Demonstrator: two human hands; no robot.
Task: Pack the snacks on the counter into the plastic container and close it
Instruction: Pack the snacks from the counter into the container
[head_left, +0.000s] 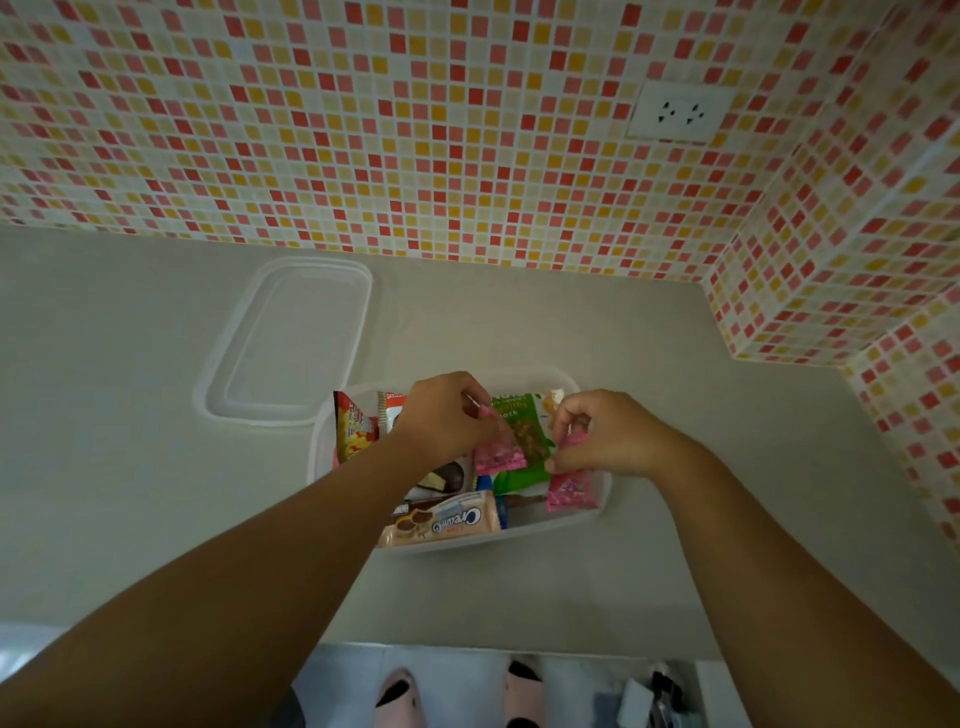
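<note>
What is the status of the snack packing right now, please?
Left hand pinches small pink packet; right hand pinches second pink packet. Both over clear plastic container, nearly full. Clear lid off, on counter behind.

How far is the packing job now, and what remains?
Done: several snacks, like the cream cookie pack, lie inside the plastic container. In hand: left hand and right hand each hold a pink packet over it. Left: release them, fit the lid.

A single head-worn camera looks steeply down and forward at the surface (156, 467). It sits close, facing the mosaic-tiled wall (415, 130).
</note>
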